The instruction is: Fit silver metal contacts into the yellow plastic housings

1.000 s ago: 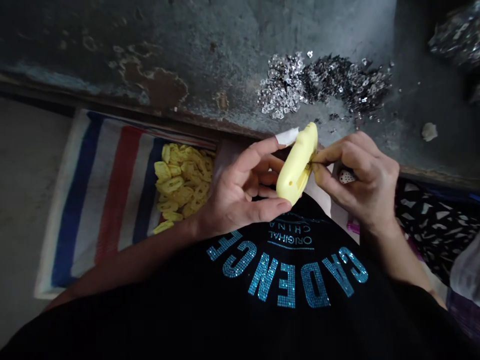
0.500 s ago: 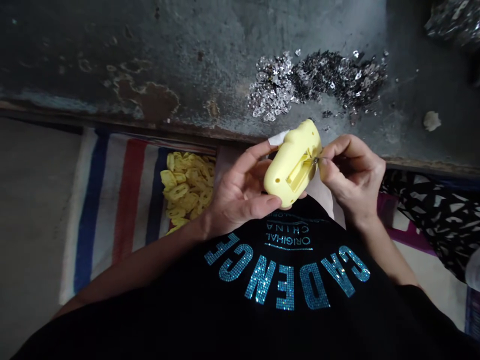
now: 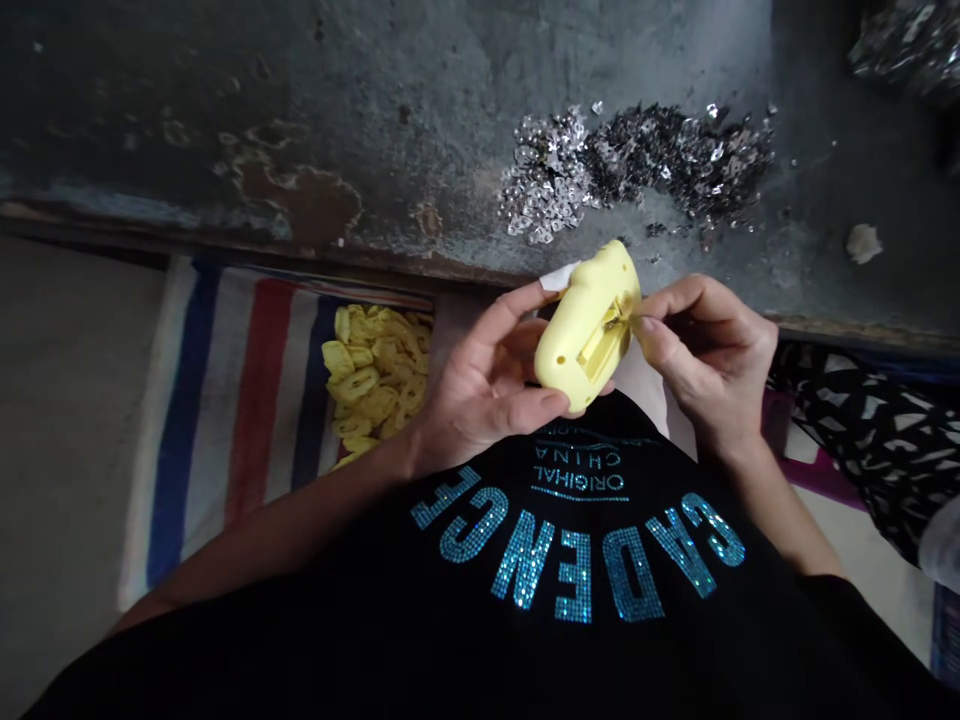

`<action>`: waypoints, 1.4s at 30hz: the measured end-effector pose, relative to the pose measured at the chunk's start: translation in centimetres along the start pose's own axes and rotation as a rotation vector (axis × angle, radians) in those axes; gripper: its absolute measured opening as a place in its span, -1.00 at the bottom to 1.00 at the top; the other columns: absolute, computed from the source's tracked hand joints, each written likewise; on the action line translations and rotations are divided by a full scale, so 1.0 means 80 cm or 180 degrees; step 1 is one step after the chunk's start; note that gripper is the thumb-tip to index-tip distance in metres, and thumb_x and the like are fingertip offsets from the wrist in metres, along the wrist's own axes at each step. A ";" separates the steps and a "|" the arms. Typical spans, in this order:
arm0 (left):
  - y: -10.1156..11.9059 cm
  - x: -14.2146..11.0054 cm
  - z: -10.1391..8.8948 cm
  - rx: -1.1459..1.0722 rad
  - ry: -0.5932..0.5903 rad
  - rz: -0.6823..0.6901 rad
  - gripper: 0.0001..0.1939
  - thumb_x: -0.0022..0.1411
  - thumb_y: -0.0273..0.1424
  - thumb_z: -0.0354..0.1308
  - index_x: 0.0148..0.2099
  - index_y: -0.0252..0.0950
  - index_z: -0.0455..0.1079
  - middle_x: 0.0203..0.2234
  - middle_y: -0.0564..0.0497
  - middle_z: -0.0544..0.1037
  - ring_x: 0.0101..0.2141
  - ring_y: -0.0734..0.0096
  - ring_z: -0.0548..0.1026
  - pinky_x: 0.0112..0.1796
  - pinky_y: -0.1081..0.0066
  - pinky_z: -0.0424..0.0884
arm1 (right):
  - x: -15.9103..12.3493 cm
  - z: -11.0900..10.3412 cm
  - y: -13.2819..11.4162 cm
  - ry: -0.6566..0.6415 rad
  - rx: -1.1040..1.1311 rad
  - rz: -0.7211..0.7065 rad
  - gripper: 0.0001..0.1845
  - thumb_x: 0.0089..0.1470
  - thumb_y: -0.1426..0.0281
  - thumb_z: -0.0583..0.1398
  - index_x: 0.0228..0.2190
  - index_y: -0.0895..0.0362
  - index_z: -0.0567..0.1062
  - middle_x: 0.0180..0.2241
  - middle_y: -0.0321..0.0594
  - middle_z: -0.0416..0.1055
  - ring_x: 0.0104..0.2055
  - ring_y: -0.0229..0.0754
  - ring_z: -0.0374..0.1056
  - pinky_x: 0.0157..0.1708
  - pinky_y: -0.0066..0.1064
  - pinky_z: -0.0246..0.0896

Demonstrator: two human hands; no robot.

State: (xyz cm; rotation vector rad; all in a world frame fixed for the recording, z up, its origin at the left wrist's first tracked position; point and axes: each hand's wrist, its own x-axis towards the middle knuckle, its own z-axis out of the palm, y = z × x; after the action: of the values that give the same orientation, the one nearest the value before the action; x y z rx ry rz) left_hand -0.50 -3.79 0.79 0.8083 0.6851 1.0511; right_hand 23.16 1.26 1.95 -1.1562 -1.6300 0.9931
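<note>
My left hand (image 3: 495, 375) is wrapped around a pale yellow plastic casing (image 3: 562, 355), thumb along its lower end and a white-wrapped fingertip at its upper side. The casing is tilted, and a rectangular battery compartment (image 3: 597, 350) in it faces up, with small screw holes near its ends. At the compartment's upper right end, thumb and index finger of my right hand (image 3: 709, 350) pinch together on a small dark metal piece (image 3: 616, 321), partly hidden by the fingertips and the compartment edge. Above, on the metal bench, lies a loose pile of small shiny metal pieces (image 3: 551, 180).
The worn grey bench (image 3: 420, 130) runs along the far side, its edge just beyond my hands. Several yellow plastic parts (image 3: 375, 375) lie on striped sheeting (image 3: 247, 400) at lower left. A clear bag of metal parts (image 3: 911, 45) and a whitish lump (image 3: 864, 243) are on the right.
The casing has shifted slightly right. The metal piece stands out less beyond the casing edge and now shows inside the compartment's end, with my right fingertips close against it.
</note>
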 end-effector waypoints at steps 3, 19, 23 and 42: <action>-0.002 -0.002 -0.001 0.0002 0.0004 0.0002 -0.23 0.35 -0.30 0.58 0.49 0.11 0.38 0.17 0.01 0.72 -0.01 0.02 0.83 -0.11 0.27 0.83 | 0.004 -0.010 0.008 -0.0032 -0.0035 -0.0011 -0.81 0.35 0.13 0.47 -0.13 -0.07 0.69 -0.20 -0.28 0.60 -0.25 -0.14 0.50 -0.15 -0.16 0.59; 0.011 -0.002 0.027 0.1962 -0.0223 0.0875 -0.17 0.36 -0.39 0.57 0.57 -0.02 0.41 0.21 -0.11 0.64 0.08 0.17 0.70 0.09 0.26 0.77 | 0.024 -0.011 0.034 -0.0586 0.0606 0.0154 -0.25 0.04 -0.03 0.60 0.13 -0.08 0.51 0.03 -0.23 0.63 0.01 -0.07 0.61 -0.09 -0.26 0.61; 0.007 0.000 0.034 0.2203 -0.0292 0.1078 -0.03 0.30 -0.32 0.62 0.63 -0.04 0.31 0.16 -0.13 0.64 0.06 0.13 0.68 0.07 0.22 0.79 | 0.004 -0.003 0.046 0.0007 0.0574 -0.0287 -0.22 0.06 -0.18 0.54 0.13 -0.11 0.48 0.07 -0.12 0.61 0.04 0.04 0.62 0.07 -0.06 0.64; -0.003 -0.039 -0.058 0.1071 0.0561 0.0417 -0.24 0.17 -0.23 0.69 0.37 -0.08 0.55 0.20 -0.18 0.65 0.07 -0.01 0.75 0.04 0.07 0.83 | 0.085 0.026 0.030 -0.1396 0.0071 -0.0679 -0.36 0.24 0.13 0.52 0.27 -0.17 0.52 0.12 -0.13 0.65 -0.04 -0.01 0.70 -0.09 -0.15 0.69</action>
State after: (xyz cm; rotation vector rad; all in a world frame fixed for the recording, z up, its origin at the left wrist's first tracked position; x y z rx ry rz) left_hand -5.21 -5.64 -1.58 1.0699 0.9868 1.1506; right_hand 20.57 8.13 0.49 -0.7598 -2.0304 1.1755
